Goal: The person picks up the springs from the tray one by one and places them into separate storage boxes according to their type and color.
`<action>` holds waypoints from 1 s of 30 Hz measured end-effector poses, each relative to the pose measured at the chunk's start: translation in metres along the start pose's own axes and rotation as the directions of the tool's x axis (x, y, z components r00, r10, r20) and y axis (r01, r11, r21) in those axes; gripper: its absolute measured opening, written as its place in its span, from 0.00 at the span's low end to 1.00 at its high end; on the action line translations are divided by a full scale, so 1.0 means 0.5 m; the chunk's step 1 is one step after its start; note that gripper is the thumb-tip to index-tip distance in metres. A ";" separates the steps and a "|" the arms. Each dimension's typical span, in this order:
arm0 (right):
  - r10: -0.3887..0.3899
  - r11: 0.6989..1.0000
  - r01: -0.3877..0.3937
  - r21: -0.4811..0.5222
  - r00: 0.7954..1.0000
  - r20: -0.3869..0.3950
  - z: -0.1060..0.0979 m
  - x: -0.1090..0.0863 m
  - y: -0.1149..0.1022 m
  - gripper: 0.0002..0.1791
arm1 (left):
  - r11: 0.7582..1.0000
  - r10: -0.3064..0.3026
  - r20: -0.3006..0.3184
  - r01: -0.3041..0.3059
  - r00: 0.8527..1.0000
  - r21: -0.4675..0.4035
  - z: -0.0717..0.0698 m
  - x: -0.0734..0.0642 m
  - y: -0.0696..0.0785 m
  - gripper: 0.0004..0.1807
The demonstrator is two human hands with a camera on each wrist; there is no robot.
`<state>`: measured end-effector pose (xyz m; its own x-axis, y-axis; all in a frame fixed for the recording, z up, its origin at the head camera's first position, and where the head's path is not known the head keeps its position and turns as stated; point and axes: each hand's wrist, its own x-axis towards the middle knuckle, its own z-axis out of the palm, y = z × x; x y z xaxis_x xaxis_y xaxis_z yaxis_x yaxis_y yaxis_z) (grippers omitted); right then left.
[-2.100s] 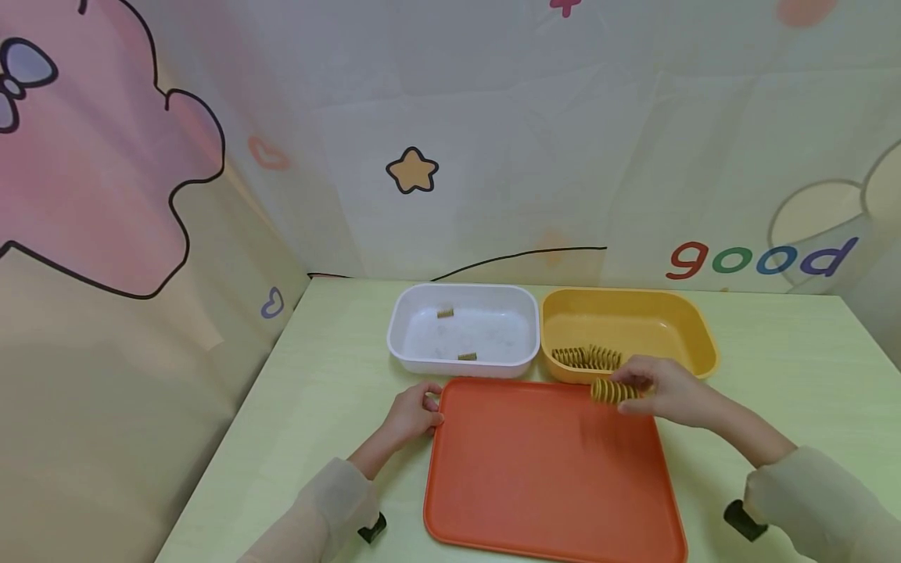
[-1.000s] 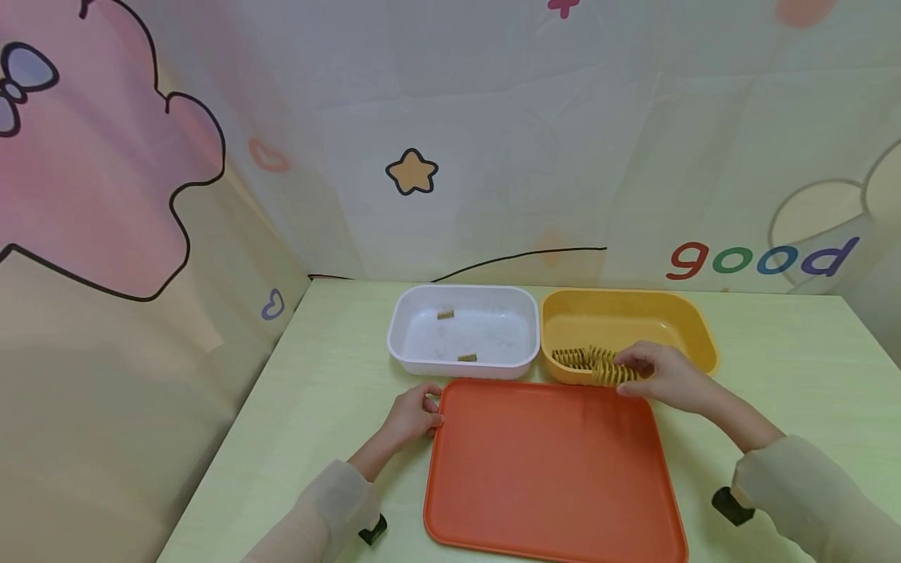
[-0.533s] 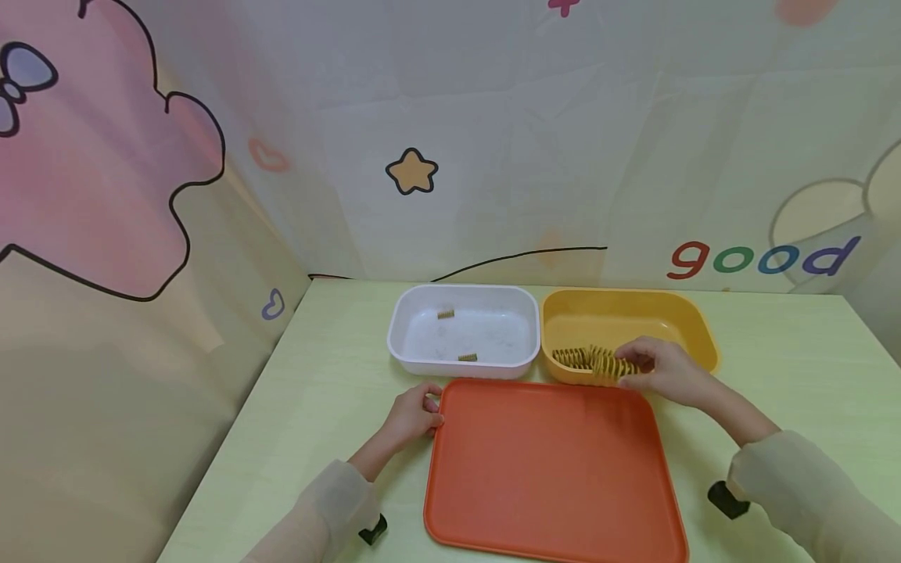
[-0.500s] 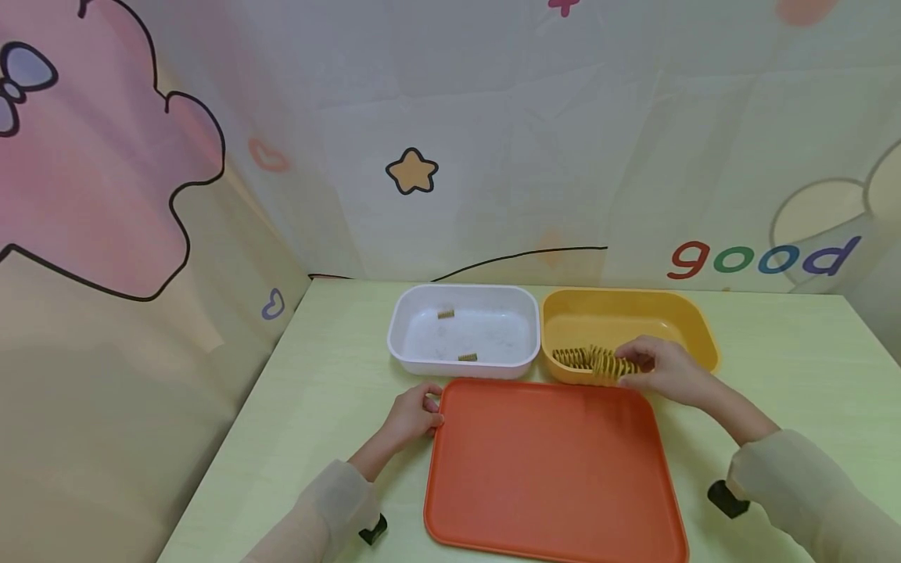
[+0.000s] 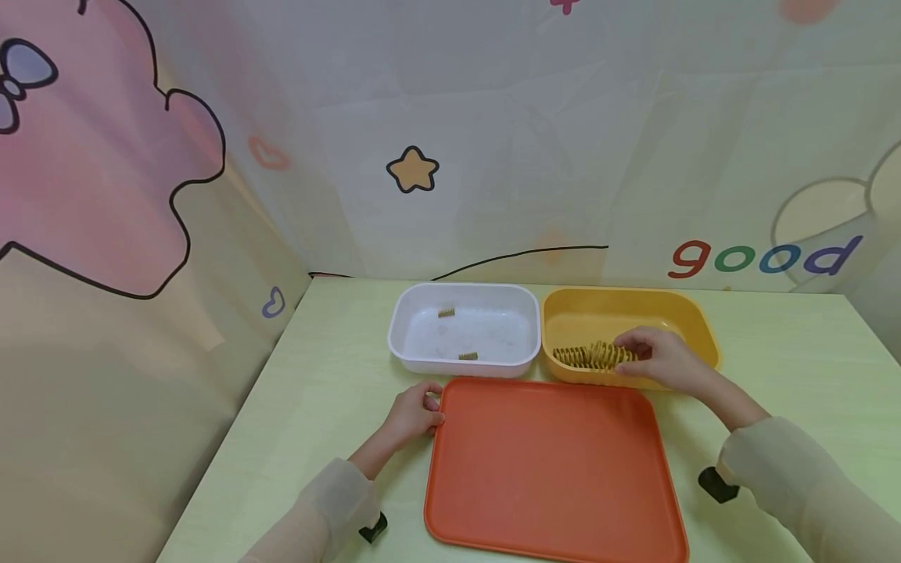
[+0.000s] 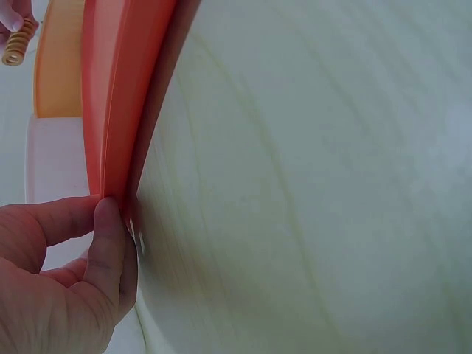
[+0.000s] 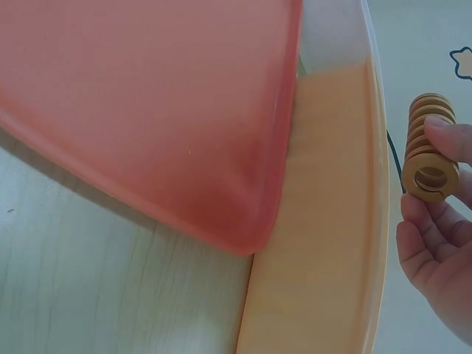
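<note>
My left hand [image 5: 408, 414] pinches the left rim of the orange-red tray [image 5: 549, 469], thumb and fingers on its edge in the left wrist view. My right hand [image 5: 665, 361] is over the front of the yellow bin [image 5: 633, 313]. Between its thumb and fingers it holds a thick yellow coil spring [image 7: 419, 140], whose round end shows in the right wrist view. In the head view this spring overlaps other yellow springs [image 5: 572, 357] that lie along the bin's front wall. Nothing lies on the tray.
A white bin [image 5: 486, 324] stands left of the yellow one, with two small springs in it, one at the back [image 5: 446, 313] and one at the front [image 5: 468, 356]. Both bins sit behind the tray on the pale table [image 5: 317, 438], before a printed cloth backdrop.
My right hand has moved from above the tray's back edge, back and over the yellow bin, still holding the spring. My left hand has stayed at the tray's rim.
</note>
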<state>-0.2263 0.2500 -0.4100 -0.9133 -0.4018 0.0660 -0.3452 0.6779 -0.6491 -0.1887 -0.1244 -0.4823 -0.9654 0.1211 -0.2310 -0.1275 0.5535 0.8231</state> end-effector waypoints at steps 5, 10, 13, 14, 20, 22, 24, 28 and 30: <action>0.019 1.000 -0.019 0.003 1.000 0.003 0.001 0.006 0.001 0.20 | 1.000 -0.002 0.000 0.002 1.000 -0.004 0.000 0.000 0.000 0.21; 0.027 1.000 -0.027 0.004 1.000 0.004 0.002 0.008 0.005 0.21 | 1.000 -0.007 0.001 0.007 1.000 -0.008 0.000 0.000 0.001 0.21; 0.036 0.999 -0.036 0.006 0.999 0.004 0.003 0.010 0.011 0.21 | 1.000 -0.008 0.002 0.008 1.000 -0.005 0.000 -0.001 0.002 0.21; 0.042 0.999 -0.042 0.008 0.999 0.005 0.003 0.010 0.013 0.21 | 1.000 -0.008 0.003 0.008 1.000 -0.006 0.000 -0.001 0.002 0.21; 0.073 0.997 -0.074 0.033 0.997 0.018 0.003 0.017 0.028 0.21 | 1.000 -0.008 0.000 0.008 1.000 0.000 -0.001 -0.003 0.005 0.21; 0.079 0.996 -0.079 0.033 0.997 0.020 0.003 0.019 0.031 0.21 | 1.000 -0.007 0.000 0.007 1.000 0.003 -0.001 -0.003 0.005 0.21; 0.080 0.996 -0.081 0.025 0.997 0.019 0.003 0.021 0.033 0.21 | 1.000 -0.005 -0.001 0.005 1.000 0.005 -0.002 -0.004 0.005 0.21; 0.078 0.997 -0.078 0.010 0.997 0.015 0.004 0.023 0.036 0.22 | 1.000 0.000 -0.001 0.000 1.000 0.004 -0.001 -0.003 0.005 0.21; 0.074 0.997 -0.074 0.005 0.997 0.012 0.004 0.024 0.037 0.22 | 1.000 0.001 -0.002 -0.001 1.000 0.002 -0.001 -0.002 0.004 0.21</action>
<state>-0.2434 0.2563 -0.4228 -0.9338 -0.3577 0.0089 -0.2754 0.7025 -0.6563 -0.1880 -0.1238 -0.4804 -0.9659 0.1203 -0.2294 -0.1262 0.5546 0.8225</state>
